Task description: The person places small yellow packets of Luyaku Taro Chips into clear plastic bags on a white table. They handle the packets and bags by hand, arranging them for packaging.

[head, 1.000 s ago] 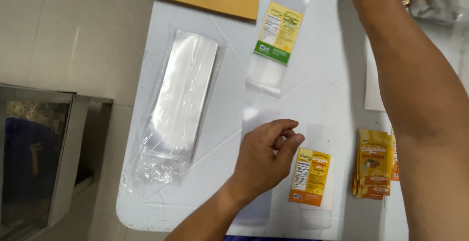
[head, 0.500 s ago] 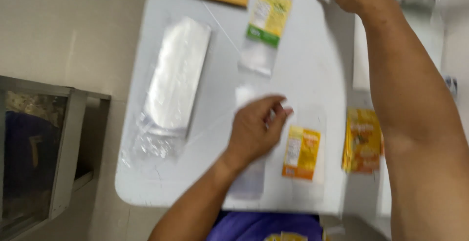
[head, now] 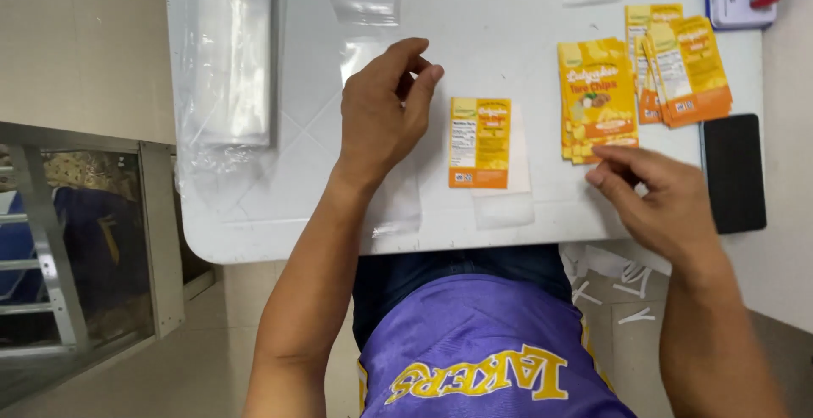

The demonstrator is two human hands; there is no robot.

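Left hand [head: 381,109] pinches clear bag [head: 394,202] on tabletop [head: 508,20], right hand [head: 665,198] open & empty by label stack [head: 595,96]; imo slick bag could slip.

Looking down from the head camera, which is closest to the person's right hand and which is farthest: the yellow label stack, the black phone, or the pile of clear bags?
From the right hand:
1. Yellow label stack, just above the fingertips, nearly touching.
2. Black phone, close beside the hand at the table's right edge.
3. Pile of clear bags, far across at the table's left end.
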